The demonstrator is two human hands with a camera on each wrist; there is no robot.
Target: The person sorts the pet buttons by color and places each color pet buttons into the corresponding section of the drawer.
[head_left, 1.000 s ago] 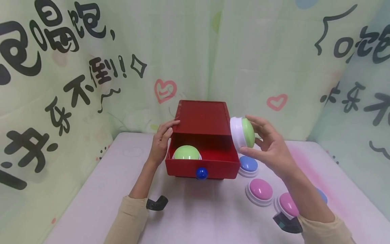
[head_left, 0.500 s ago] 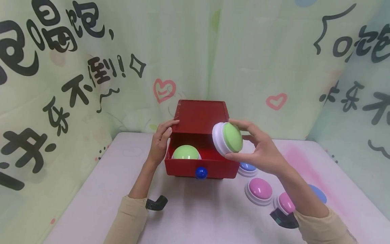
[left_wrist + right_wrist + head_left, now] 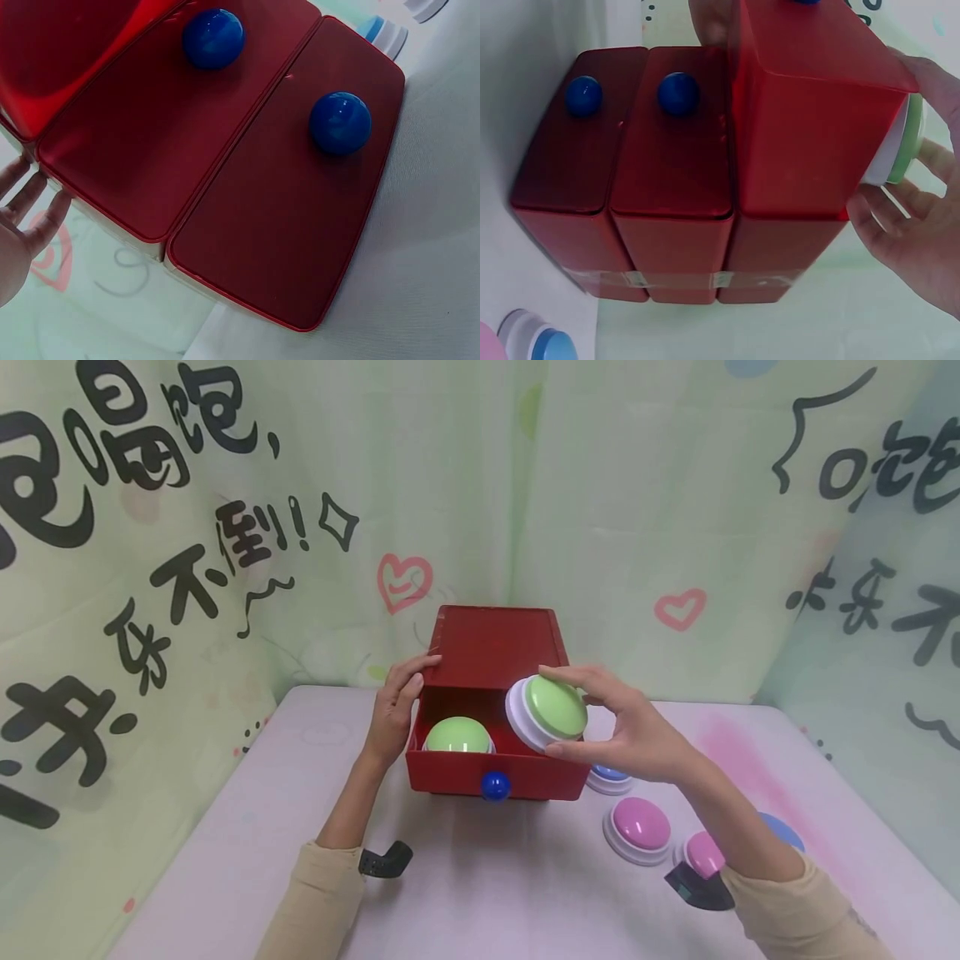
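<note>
A red drawer cabinet point(image 3: 498, 643) has its top drawer point(image 3: 447, 775) pulled out, with a blue knob point(image 3: 496, 785) on the front. Inside, at the left, sits a green-domed push button point(image 3: 459, 733) with a white base. My right hand point(image 3: 637, 731) holds a second green-domed push button point(image 3: 558, 703) between thumb and fingers, tilted, over the drawer's right part. The right wrist view shows the held button point(image 3: 909, 142) partly hidden behind the drawer wall. My left hand point(image 3: 392, 710) rests its fingertips against the cabinet's left side, fingers fairly straight in the left wrist view.
Right of the cabinet, a blue push button point(image 3: 609, 782) is partly hidden behind the drawer. Nearer stand a pink push button point(image 3: 641, 827), another pink one point(image 3: 703, 854) and a blue one point(image 3: 782, 831) partly behind my right arm. Two lower drawers point(image 3: 262, 187) are shut.
My right hand has carried the green-domed push button leftward and down, from beside the cabinet to over the open drawer, tipping its dome more upward. The left hand has stayed put.
</note>
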